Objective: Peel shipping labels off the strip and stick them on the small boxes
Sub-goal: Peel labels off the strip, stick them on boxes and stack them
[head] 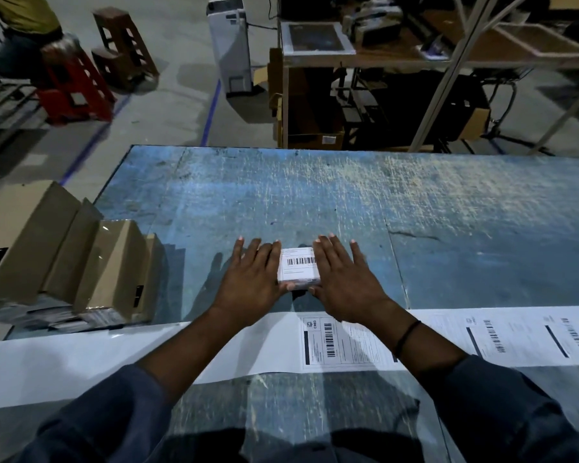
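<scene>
One small box (299,269) mid-tabltop, flanked by left hand (253,279) and right hand (343,279), fingers (331,248) spread flat. Bare tabletop (348,195) beyond; label strip (348,342) along near edge, three labels visible.

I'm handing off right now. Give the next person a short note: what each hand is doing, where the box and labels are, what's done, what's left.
Left hand: flat, fingers spread, pressing the left side of the small box.
Right hand: flat, pressing its right side.
The box sits mid-table, just beyond the label strip.
Done: a barcode label is already on the box top.
Left: finish smoothing, set the box aside, peel the next label. At least three remain on the strip. More cartons stand at the left edge.
</scene>
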A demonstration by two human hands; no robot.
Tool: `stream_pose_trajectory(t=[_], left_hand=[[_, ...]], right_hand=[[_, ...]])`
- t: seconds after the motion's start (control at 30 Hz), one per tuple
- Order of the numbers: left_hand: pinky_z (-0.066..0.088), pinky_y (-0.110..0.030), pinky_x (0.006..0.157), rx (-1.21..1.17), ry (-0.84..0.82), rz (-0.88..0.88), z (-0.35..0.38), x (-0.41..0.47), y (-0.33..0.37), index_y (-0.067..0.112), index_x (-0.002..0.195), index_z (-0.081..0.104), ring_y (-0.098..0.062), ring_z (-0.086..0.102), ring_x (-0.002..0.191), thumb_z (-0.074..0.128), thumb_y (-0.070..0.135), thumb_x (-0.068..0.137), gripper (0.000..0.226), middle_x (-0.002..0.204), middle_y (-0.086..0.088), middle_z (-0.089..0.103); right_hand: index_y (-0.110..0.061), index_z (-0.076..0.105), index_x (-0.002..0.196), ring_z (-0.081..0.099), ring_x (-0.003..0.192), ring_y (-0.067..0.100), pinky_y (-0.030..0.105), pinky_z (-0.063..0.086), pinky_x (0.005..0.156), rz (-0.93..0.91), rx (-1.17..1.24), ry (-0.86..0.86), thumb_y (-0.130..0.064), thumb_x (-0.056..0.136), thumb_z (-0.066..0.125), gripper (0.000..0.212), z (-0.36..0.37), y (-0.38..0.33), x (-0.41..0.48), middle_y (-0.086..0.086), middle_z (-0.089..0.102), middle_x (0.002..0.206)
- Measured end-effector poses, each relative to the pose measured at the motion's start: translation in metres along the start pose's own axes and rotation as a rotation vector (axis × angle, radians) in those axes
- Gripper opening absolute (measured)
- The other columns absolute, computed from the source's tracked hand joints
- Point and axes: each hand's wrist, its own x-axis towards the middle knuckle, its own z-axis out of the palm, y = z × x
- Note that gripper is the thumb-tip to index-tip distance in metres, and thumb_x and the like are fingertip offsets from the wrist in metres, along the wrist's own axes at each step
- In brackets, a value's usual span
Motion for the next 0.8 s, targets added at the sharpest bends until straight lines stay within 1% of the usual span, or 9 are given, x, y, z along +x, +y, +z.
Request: stream_pose_trajectory(t=[0.07,0.17,0.27,0.33,0.4,0.47,0.57,0.67,0.8], left_hand=[[0.019,-0.065,0.123,0.051,0.019,-0.038,0.002,-0.007,0.013,-0.008,0.151,0.042,-0.045,0.041,0.145,0.035,0.049,0.103,0.074,0.15,-0.027,0.051],[0.01,-0.059,0.125,0.052,0.153,-0.046,0.009,-0.024,0.032,-0.011,0.15,0.041,-0.045,0.037,0.148,0.036,0.016,0.101,0.056,0.153,-0.031,0.046],[0.016,-0.059,0.125,0.003,0.346,0.031,0.014,-0.035,0.023,-0.002,0.141,0.058,-0.04,0.054,0.137,0.041,0.004,0.097,0.048,0.144,-0.022,0.059],[0.026,-0.058,0.123,-0.109,0.46,0.082,0.016,-0.034,0.009,0.007,0.13,0.071,-0.03,0.066,0.125,0.054,0.003,0.099,0.035,0.134,-0.012,0.069],[0.033,-0.057,0.12,-0.216,0.534,0.128,0.018,-0.03,-0.001,0.011,0.12,0.077,-0.022,0.071,0.118,0.055,0.008,0.105,0.027,0.126,-0.007,0.074],[0.035,-0.056,0.12,-0.296,0.558,0.182,0.02,-0.025,-0.007,0.013,0.113,0.08,-0.019,0.071,0.116,0.063,0.011,0.102,0.02,0.122,-0.004,0.076],[0.037,-0.055,0.118,-0.387,0.6,0.188,0.02,-0.015,-0.015,0.015,0.1,0.082,-0.014,0.072,0.112,0.077,0.01,0.091,0.011,0.113,-0.001,0.078],[0.038,-0.051,0.118,-0.443,0.636,0.107,0.015,0.002,-0.01,0.017,0.092,0.082,-0.013,0.075,0.106,0.078,0.013,0.091,0.006,0.101,0.003,0.08],[0.038,-0.049,0.118,-0.502,0.636,0.036,0.001,0.038,0.031,0.019,0.091,0.082,-0.009,0.075,0.092,0.083,0.018,0.089,0.003,0.096,0.006,0.08]], right_hand=[[0.004,-0.001,0.16,-0.008,0.157,0.039,0.064,0.001,0.124,0.039,-0.042,0.011,-0.053,0.104,0.039,0.089,0.003,-0.006,-0.002,0.024,-0.002,0.169],[0.008,0.006,0.158,-0.006,0.155,0.045,0.066,0.001,0.123,0.083,-0.056,0.053,-0.048,0.104,0.044,0.086,0.007,-0.012,-0.007,0.03,0.004,0.167],[0.002,-0.011,0.159,-0.024,0.152,0.044,0.066,-0.014,0.12,0.125,-0.039,-0.044,-0.054,0.105,0.035,0.091,0.001,-0.015,-0.004,0.024,-0.021,0.166],[-0.004,-0.014,0.16,-0.025,0.152,0.042,0.066,-0.013,0.12,0.079,-0.019,-0.101,-0.062,0.101,0.039,0.098,-0.008,-0.01,0.004,0.018,-0.023,0.167],[-0.009,-0.005,0.163,-0.01,0.157,0.039,0.06,-0.002,0.125,-0.052,0.065,-0.107,-0.058,0.1,0.048,0.095,-0.017,-0.006,0.011,0.015,-0.004,0.171],[-0.018,0.011,0.164,0.021,0.151,0.037,0.048,0.02,0.123,-0.14,0.132,-0.041,-0.055,0.097,0.057,0.089,-0.019,0.0,0.017,0.016,0.024,0.165],[-0.032,0.03,0.16,0.051,0.117,0.035,0.043,0.042,0.095,-0.162,0.099,0.061,-0.062,0.092,0.061,0.081,-0.019,0.005,0.022,0.016,0.05,0.139],[-0.035,0.042,0.154,0.058,0.098,0.034,0.036,0.039,0.074,-0.065,0.136,0.13,-0.066,0.088,0.062,0.076,-0.015,0.012,0.016,0.013,0.055,0.12],[-0.039,0.048,0.15,0.061,0.097,0.034,0.036,0.048,0.074,0.205,0.245,0.198,-0.068,0.082,0.067,0.076,-0.005,0.045,-0.011,0.011,0.055,0.114]])
